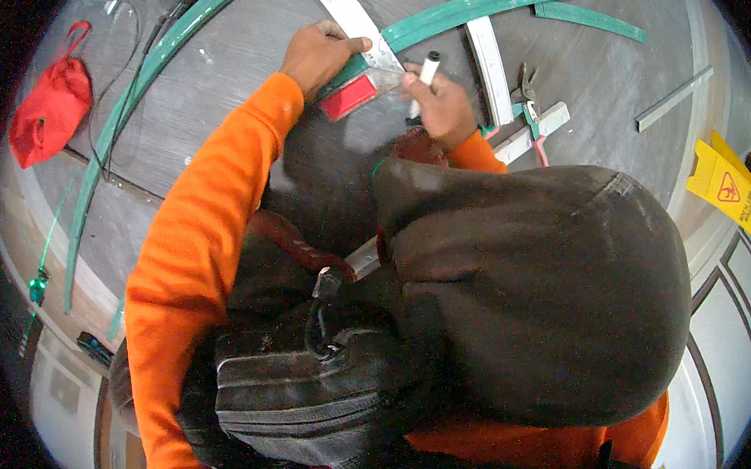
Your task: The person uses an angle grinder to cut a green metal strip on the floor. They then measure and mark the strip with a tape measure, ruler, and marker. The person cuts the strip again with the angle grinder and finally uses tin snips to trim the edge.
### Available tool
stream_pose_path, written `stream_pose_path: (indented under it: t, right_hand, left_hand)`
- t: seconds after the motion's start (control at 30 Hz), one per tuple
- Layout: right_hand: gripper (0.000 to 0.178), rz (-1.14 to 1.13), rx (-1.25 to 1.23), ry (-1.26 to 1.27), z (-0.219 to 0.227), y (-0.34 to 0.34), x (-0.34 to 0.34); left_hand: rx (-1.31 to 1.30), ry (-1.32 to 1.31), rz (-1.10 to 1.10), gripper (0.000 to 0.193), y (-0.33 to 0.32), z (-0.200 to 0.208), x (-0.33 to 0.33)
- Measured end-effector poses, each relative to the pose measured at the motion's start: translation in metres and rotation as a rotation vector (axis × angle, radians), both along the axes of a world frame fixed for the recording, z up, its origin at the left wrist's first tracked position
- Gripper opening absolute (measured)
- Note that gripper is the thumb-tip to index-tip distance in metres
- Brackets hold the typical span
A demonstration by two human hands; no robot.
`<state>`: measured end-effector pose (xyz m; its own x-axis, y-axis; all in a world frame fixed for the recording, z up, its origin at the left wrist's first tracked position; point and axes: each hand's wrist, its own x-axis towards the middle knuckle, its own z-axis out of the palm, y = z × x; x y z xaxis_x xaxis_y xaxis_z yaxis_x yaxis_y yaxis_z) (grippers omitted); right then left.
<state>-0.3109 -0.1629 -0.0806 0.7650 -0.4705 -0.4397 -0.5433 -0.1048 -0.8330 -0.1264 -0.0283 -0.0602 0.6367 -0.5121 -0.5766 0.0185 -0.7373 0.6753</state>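
With its thumb and fingers closed on the edge of a white metal strip (349,13), my left hand (320,59) sits where the strip crosses a green curved strip (483,12). A flat metal tool with a red face (350,96) lies just below, against the strip's near end. In my right hand (445,108) is a white marker (424,83) with black ends, held upright close to that end. Some fingertips of the right hand are slightly blurred.
Another white strip (487,59) runs beneath the green curve on the right, near a clamp (532,116). A long green arc (122,103) and a red pouch (51,111) lie left. A yellow warning sign (725,184) stands far right. A black bag (303,400) hangs at my front.
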Motion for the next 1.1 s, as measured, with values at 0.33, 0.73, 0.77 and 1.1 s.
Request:
stream_pose_path:
  t: [0.33, 0.73, 0.77, 1.1]
  right_hand:
    - [0.032, 0.013, 0.368, -0.167, 0.006, 0.035, 0.005]
    - [0.037, 0.028, 0.534, -0.157, 0.006, 0.032, 0.012]
    - [0.037, 0.016, 0.536, -0.168, 0.005, 0.032, 0.013]
    - [0.036, -0.096, 0.668, -0.152, 0.006, 0.032, 0.024]
  left_hand:
    - [-0.004, 0.131, -0.459, 0.040, 0.065, 0.008, 0.024]
    - [-0.340, 0.273, 0.000, 0.047, 0.063, 0.004, -0.004]
    - [-0.330, 0.365, 0.030, 0.046, 0.057, 0.001, 0.001]
    - [-0.303, 0.401, 0.205, 0.027, 0.024, -0.004, 0.003]
